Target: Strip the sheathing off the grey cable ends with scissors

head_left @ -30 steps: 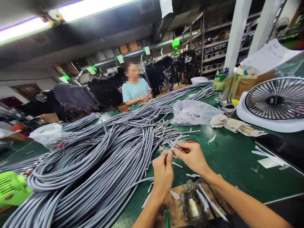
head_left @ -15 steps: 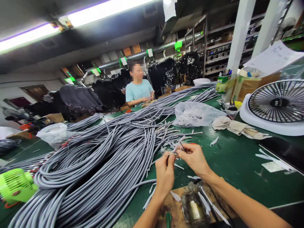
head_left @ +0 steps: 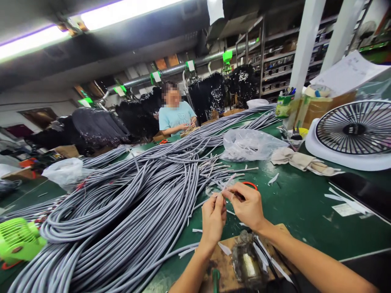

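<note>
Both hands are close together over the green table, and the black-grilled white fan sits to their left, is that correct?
Not left: the head view shows the black-grilled white fan to their right. Left hand and right hand are close together over the green table.

You are in an industrial workshop, shown by the broad green worktop (head_left: 305, 211) before you, heaped with long looped bundles of grey round-sheathed cables (head_left: 171, 195). Across from you, a co-worker in a light-blue T-shirt (head_left: 179, 118) has both hands busy, with dense dark hanging bundles (head_left: 206, 95) and a silver round metal duct (head_left: 174, 71) behind. Above you runs a bright white tube light (head_left: 128, 12), and tall metal shelving (head_left: 279, 75) full of small items stands at the back.
</note>
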`<state>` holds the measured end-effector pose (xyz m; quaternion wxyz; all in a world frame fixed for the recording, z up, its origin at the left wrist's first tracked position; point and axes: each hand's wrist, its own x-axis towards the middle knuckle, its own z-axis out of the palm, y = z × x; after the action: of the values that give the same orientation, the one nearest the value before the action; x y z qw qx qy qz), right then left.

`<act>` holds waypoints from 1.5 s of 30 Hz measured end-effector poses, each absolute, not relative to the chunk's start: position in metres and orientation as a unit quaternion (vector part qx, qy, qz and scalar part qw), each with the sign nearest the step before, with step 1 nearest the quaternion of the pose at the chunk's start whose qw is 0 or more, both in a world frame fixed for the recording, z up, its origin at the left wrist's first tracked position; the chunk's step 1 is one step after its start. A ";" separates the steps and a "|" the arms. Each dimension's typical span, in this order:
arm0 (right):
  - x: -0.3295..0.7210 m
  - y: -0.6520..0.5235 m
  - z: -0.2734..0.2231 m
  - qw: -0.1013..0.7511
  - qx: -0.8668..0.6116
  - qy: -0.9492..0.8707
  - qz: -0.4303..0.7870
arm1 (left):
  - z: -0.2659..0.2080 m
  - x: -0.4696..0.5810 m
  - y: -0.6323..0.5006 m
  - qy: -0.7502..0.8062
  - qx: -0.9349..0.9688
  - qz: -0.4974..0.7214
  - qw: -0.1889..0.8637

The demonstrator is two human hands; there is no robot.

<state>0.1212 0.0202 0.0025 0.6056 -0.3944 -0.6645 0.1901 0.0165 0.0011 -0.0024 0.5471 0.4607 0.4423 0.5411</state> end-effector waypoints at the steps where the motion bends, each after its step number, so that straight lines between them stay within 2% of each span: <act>1: 0.121 0.021 0.002 0.609 -0.385 -0.656 0.223 | -0.002 0.016 0.002 0.433 0.450 0.541 0.563; 6: 0.120 0.028 0.004 0.600 -0.308 -0.617 0.406 | 0.000 0.012 0.005 0.413 0.409 0.548 0.602; 14: 0.116 0.025 0.004 0.532 -0.235 -0.702 0.411 | 0.009 0.005 0.009 0.394 0.309 0.638 0.585; 21: 0.126 0.048 0.003 0.607 -0.318 -0.459 0.566 | 0.022 -0.018 0.014 0.320 0.260 0.662 0.626; 24: 0.134 0.054 0.003 0.634 -0.342 -0.452 0.527 | 0.026 -0.027 0.014 0.285 0.255 0.710 0.592; 28: 0.133 0.046 0.006 0.609 -0.436 -0.557 0.358 | 0.024 -0.023 0.012 0.303 0.344 0.684 0.568; 30: 0.130 0.039 0.008 0.586 -0.456 -0.595 0.307 | 0.020 -0.019 0.011 0.336 0.407 0.661 0.533; 32: 0.129 0.033 0.010 0.578 -0.446 -0.609 0.310 | 0.016 -0.018 0.010 0.372 0.475 0.649 0.464; 37: 0.128 0.029 0.012 0.562 -0.326 -0.626 0.431 | 0.011 -0.016 0.003 0.437 0.620 0.616 0.213; 40: 0.128 0.029 0.013 0.553 -0.310 -0.619 0.462 | 0.011 -0.011 -0.001 0.447 0.665 0.588 0.109; 42: 0.128 0.027 0.013 0.565 -0.339 -0.632 0.407 | 0.010 -0.008 -0.002 0.452 0.674 0.580 0.072; 45: 0.128 0.020 0.013 0.609 -0.366 -0.671 0.209 | 0.009 -0.004 -0.003 0.471 0.669 0.571 0.067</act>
<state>0.1279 0.0199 0.0130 0.6095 -0.3662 -0.6714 0.2090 -0.0042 -0.0030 0.0086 0.0665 0.6692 0.4707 0.5711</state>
